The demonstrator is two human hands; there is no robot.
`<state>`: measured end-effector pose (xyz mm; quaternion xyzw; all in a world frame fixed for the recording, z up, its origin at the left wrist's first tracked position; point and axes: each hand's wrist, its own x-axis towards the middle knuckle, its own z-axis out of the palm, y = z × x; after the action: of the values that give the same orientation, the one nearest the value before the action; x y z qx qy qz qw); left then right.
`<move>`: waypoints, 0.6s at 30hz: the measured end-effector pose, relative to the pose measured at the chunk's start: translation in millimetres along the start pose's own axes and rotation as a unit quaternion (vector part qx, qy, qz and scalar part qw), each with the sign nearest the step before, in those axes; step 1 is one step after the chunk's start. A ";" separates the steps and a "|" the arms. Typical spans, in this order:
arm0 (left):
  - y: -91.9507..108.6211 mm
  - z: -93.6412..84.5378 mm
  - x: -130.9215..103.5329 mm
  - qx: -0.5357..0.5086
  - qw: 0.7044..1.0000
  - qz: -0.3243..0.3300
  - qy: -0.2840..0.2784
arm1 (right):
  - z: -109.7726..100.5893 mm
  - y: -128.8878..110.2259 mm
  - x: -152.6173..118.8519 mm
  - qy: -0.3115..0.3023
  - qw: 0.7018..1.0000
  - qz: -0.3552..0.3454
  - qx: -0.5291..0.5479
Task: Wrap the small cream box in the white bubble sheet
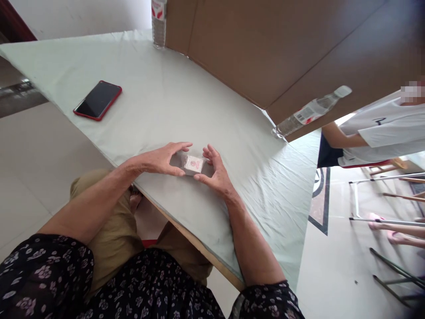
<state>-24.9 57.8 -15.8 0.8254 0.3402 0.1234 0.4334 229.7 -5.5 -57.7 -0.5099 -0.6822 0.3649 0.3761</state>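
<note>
**Our open hands frame a small wrapped packet [193, 164]**

In the head view, we cannot tell where the packet's clear wrapping ends and the grey shading between our palms begins, and its red print is too small to read. Our right hand's fingertips blur slightly, and we cannot tell whether any fingertip touches the wrapping. The upright bottle [159, 26] is cut off by the top edge, the brown panel [252, 48] runs out of view above, and the seated person [388, 128] at the right is only partly in view.

The fingers [182, 145] of our left hand [159, 160] are held wide, thumb well apart from the rest, in a curve on the packet's left. Those of our right hand [219, 176] make a similar open curve on its right, thumb toward the near side. The packet lies between them, low over the pale cloth on the table [142, 97].

Beyond the left fingers, up and to the left, a dark-screened phone [98, 101] in a red case lies on the cloth. Past the right fingers, a tilted bottle [310, 113] shows beside the panel's lower edge.
</note>
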 end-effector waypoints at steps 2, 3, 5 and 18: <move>-0.2 6.4 1.6 0.009 1.000 0.017 0.010 | 1.8 0.2 -1.1 -0.009 1.000 -0.005 -0.018; -0.4 9.8 3.0 0.010 0.999 0.023 0.020 | 2.9 0.7 -1.4 -0.007 1.000 -0.010 -0.025; -0.6 15.8 6.2 0.007 0.999 0.031 0.043 | 5.4 2.4 -1.6 0.007 0.999 -0.025 -0.039; -2.9 18.8 13.3 0.005 0.998 0.033 0.061 | 5.3 2.8 -2.5 0.057 0.993 -0.049 -0.091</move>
<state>-7.0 56.0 -30.5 0.8292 0.3396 0.1862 0.4030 226.6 -7.9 -63.0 -0.5275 -0.7146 0.2529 0.3836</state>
